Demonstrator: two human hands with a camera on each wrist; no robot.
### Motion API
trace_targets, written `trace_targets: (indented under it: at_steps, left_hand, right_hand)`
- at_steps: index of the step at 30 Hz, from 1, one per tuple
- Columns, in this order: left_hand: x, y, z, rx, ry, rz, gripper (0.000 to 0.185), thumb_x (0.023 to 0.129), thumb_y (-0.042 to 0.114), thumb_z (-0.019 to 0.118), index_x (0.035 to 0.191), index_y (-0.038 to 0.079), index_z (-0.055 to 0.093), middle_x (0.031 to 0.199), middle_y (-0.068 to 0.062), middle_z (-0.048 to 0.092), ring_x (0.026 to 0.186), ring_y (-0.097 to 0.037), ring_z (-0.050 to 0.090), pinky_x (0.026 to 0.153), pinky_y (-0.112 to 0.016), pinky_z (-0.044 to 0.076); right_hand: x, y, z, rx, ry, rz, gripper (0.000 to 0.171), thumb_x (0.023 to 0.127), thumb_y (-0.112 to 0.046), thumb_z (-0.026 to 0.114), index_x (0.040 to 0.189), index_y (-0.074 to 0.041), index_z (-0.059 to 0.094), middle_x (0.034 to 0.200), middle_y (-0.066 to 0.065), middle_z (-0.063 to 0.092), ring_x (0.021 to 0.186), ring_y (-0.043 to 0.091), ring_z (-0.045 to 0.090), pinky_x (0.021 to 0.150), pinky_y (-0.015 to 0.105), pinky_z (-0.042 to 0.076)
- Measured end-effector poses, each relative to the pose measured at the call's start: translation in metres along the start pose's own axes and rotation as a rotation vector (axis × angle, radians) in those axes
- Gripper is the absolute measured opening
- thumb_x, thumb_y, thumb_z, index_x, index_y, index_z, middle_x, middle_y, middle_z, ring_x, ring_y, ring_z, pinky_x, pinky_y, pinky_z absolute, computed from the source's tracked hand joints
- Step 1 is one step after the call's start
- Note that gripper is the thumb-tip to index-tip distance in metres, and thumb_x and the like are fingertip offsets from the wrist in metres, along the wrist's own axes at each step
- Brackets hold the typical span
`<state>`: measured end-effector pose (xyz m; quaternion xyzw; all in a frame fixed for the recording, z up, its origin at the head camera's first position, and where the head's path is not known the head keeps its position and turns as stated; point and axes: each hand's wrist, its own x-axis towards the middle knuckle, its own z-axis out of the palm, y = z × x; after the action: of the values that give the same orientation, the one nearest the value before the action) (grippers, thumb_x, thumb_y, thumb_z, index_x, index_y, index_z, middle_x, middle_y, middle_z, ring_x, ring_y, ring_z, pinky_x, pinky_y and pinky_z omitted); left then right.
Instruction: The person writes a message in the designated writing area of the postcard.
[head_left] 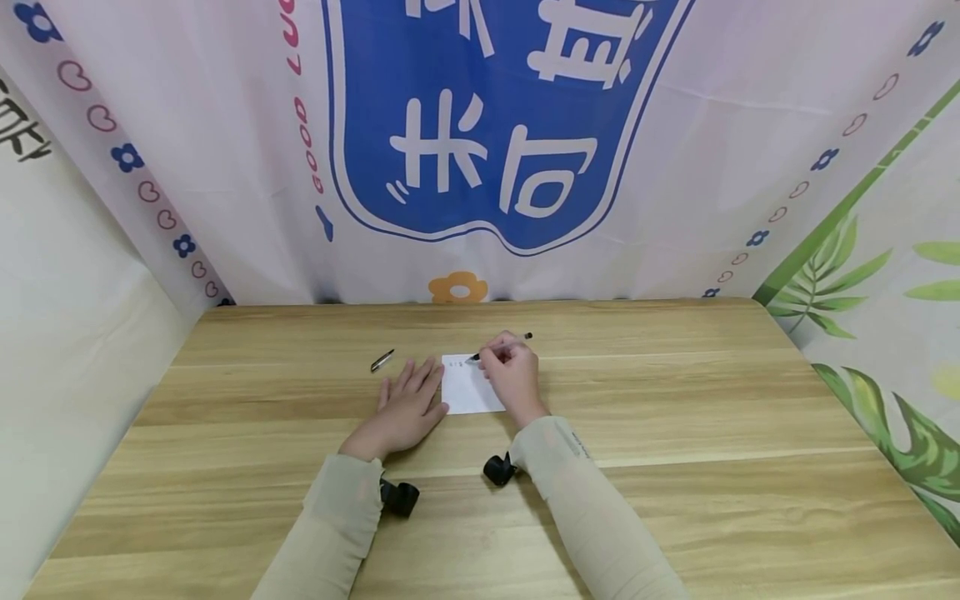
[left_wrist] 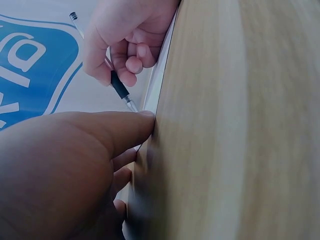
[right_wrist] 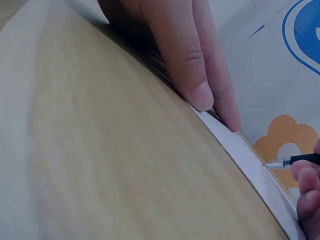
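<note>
A small sheet of white paper (head_left: 468, 395) lies on the table with a short row of dark marks near its top edge. My right hand (head_left: 514, 377) pinches a pen (left_wrist: 119, 85) with a clear barrel and black grip. The pen leans, its tip right at the paper by the marks, and its black end sticks out above the hand. My left hand (head_left: 407, 413) lies flat with fingers spread, thumb and fingertips at the paper's left edge. In the right wrist view, the left thumb (right_wrist: 201, 96) presses the paper's corner.
A small, dark, shiny pen cap-like piece (head_left: 382, 360) lies left of the paper, beyond the left fingertips. Wrist cameras (head_left: 401, 498) sit at both sleeves. The wooden table (head_left: 712, 400) ends at a printed cloth (head_left: 660, 225) behind it.
</note>
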<state>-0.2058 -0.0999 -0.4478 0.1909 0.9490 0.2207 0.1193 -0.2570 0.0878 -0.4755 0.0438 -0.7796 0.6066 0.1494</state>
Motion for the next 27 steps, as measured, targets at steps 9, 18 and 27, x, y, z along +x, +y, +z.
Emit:
trace_targets:
  at_steps: [9,18,27]
  left_hand:
    - [0.0004,-0.0004,0.0002,-0.001,0.000,0.003,0.063,0.100,0.034,0.042,0.151,0.010,0.016,0.157,-0.011,0.005,0.142,-0.036,-0.006,0.105,-0.064,-0.006]
    - [0.0002,0.0007,-0.0004,-0.010,0.002,0.000,0.062,0.100,0.033,0.043,0.151,0.009,0.016,0.157,-0.011,0.005,0.142,-0.036,-0.006,0.105,-0.064,-0.006]
    - [0.0007,-0.0006,0.0004,-0.008,0.004,-0.002,0.063,0.100,0.034,0.043,0.151,0.010,0.016,0.157,-0.011,0.006,0.142,-0.035,-0.006,0.105,-0.064,-0.006]
  right_hand:
    - [-0.0006,-0.0026,-0.0006,0.013,-0.008,-0.004,0.011,0.084,-0.007,0.059,0.075,-0.009,0.064,0.068,0.004,0.061,0.054,0.018,0.057,0.049,0.026,0.047]
    - [-0.0009,-0.0027,-0.0005,0.004,-0.003,0.005,0.011,0.083,-0.006,0.059,0.074,-0.009,0.063,0.066,0.003,0.060,0.053,0.017,0.056,0.049,0.025,0.046]
    - [-0.0012,-0.0020,-0.0004,0.008,-0.007,0.000,0.011,0.084,-0.009,0.059,0.074,-0.011,0.062,0.066,0.003,0.061,0.054,0.017,0.056,0.049,0.026,0.046]
